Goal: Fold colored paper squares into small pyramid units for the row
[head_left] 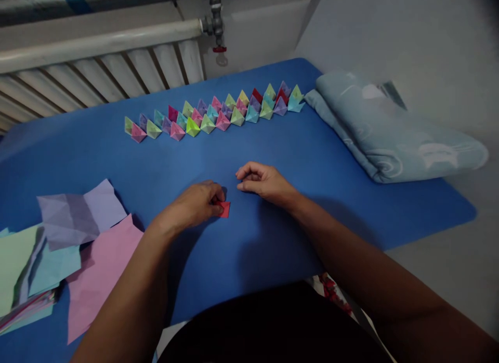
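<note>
Low over the middle of the blue table (187,168), my left hand (200,202) has its fingers closed on a small folded piece of red paper (225,209). Only the paper's right part shows; my fingers cover the rest. To its right, my right hand (266,183) is raised a little, apart from the paper. Its fingers are curled, with a gap between thumb and forefinger and nothing between them. Beyond both hands stand several small folded paper boats (208,122) in pink, green, blue, purple, yellow and red, lined up in staggered rows.
At the left lie creased sheets of purple paper (74,217) and pink paper (105,269), beside a pile of green paper (17,264) and blue sheets. A folded pale blue blanket (393,134) rests at the right against the wall. Behind the table is a white radiator (117,66).
</note>
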### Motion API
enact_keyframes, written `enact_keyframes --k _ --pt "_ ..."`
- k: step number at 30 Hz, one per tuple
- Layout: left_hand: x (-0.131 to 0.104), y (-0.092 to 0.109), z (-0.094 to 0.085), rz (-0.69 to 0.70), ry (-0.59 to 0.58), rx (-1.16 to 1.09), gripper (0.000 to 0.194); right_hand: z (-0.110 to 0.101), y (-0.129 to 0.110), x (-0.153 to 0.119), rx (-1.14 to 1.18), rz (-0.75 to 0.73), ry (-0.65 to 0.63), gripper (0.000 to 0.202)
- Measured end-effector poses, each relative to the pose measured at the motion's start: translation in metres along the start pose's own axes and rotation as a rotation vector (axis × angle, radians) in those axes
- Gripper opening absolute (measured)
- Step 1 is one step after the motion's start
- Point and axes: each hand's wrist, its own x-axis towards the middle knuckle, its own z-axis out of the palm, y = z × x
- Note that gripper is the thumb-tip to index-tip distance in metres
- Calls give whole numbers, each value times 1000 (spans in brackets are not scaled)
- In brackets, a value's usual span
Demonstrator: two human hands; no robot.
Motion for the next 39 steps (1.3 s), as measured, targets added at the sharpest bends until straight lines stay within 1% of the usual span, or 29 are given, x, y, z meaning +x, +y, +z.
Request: enact_keyframes --k 3,5,7,9,12,15,17,21,25,30,34,39 --pt "-4 -4 1 43 33 -43 11 3 0 -2 -82 -64 -3 18" --pt "-6 -5 2 61 52 -90 9 5 0 -4 -200 -144 -43 15" --pt "-9 -6 3 46 28 -162 8 9 -1 -7 -378 -237 -111 10" --pt "-10 -6 3 16 1 -214 9 13 -1 -9 -557 -321 -172 11" --pt "-11 -6 4 -14 14 -224 11 19 -1 -13 -720 -402 -187 17" --pt "-11 -7 5 -43 16 -247 11 25 -1 -16 -794 -419 -175 20" --pt "-12 -8 5 -55 13 -287 12 28 -1 -18 -794 -404 -166 20" --pt "-13 -9 6 -53 20 -346 15 33 -1 -21 -722 -331 -140 18" --pt "-14 -7 3 -54 14 -356 14 37 0 -21 -585 -259 -111 16" --pt "-15 -7 -1 -1 55 -307 20 40 3 -20 -445 -219 -73 11" --pt "-17 -9 -3 -15 -17 -338 20 41 4 -20 -395 -215 -61 10" --pt "-18 -8 -4 1 -11 -422 18 41 -2 -22 -308 -171 -36 8"
